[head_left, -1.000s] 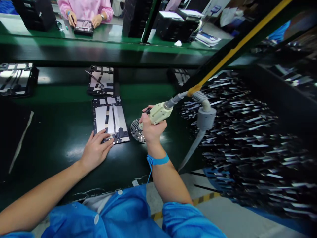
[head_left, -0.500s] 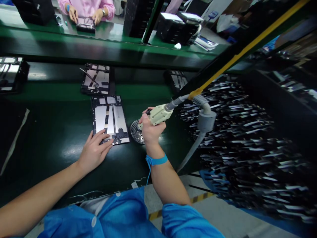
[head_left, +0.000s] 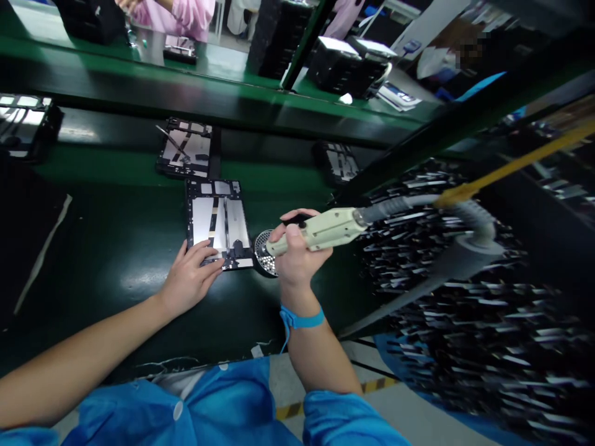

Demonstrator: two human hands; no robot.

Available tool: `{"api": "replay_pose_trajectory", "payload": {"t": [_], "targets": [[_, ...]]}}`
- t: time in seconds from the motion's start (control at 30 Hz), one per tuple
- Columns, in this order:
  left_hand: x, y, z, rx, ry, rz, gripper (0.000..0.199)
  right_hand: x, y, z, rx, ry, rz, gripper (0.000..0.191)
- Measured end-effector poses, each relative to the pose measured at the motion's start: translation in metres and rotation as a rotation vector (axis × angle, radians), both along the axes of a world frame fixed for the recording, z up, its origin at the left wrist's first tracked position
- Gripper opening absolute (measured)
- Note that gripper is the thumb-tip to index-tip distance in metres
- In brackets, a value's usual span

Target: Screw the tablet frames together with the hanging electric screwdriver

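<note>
My left hand (head_left: 189,277) lies with its fingers apart on the lower left corner of a black-framed device panel (head_left: 236,220), which rests flat on the green bench. My right hand (head_left: 297,254) is wrapped round a pale green electric screwdriver (head_left: 332,228) with a grey cable. The driver's tip end is over a round perforated metal dish (head_left: 264,251), just right of the panel; the tip itself is hidden. A blue strap (head_left: 304,319) circles my right wrist.
Behind the panel lies a stack of panels (head_left: 188,145) with tweezers on top. More panels (head_left: 341,162) sit at the back right. Many dark strips (head_left: 465,297) fill the right side. A yellow cord (head_left: 520,162) holds the cable. A person in pink (head_left: 186,15) is across the bench.
The driver has tilted flatter, its cable end swinging right. My left hand still rests on the panel. The whole view has shifted slightly, and the person opposite has moved a hand away from their device.
</note>
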State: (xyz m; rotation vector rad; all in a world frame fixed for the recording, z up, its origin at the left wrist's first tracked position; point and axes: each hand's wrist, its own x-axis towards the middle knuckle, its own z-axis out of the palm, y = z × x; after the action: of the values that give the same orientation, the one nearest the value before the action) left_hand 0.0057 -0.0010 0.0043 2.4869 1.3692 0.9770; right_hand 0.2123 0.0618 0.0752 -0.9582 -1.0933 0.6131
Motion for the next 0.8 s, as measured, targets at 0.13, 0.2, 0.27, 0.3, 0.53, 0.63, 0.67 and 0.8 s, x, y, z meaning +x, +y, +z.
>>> {"api": "replay_pose_trajectory", "payload": {"t": [0.13,0.2,0.27,0.3,0.53,0.63,0.67,0.8], "targets": [[0.000,0.001,-0.001,-0.012,-0.010,-0.003,0.019,-0.027,-0.022,0.001,-0.023,0.021,0.253,0.022],[0.000,0.000,0.000,-0.022,-0.009,-0.005,0.020,-0.036,-0.029,-0.003,-0.023,0.024,0.334,0.024],[0.000,-0.001,0.001,-0.027,-0.009,-0.006,0.021,-0.040,-0.031,-0.008,-0.030,0.004,0.353,0.025],[0.001,-0.001,0.001,-0.027,-0.009,-0.006,0.022,-0.040,-0.031,-0.010,-0.037,-0.007,0.349,0.026],[0.000,0.000,0.001,-0.016,-0.003,-0.008,0.022,-0.038,-0.027,-0.016,-0.077,-0.030,0.343,0.024],[0.000,-0.001,0.002,-0.017,0.002,-0.007,0.021,-0.039,-0.029,-0.016,-0.098,-0.061,0.351,0.021],[0.000,-0.001,0.002,-0.016,0.003,-0.007,0.021,-0.039,-0.029,-0.017,-0.097,-0.061,0.357,0.020],[-0.001,-0.001,0.004,-0.009,0.004,-0.015,0.021,-0.043,-0.031,-0.019,-0.080,-0.034,0.357,0.024]]}}
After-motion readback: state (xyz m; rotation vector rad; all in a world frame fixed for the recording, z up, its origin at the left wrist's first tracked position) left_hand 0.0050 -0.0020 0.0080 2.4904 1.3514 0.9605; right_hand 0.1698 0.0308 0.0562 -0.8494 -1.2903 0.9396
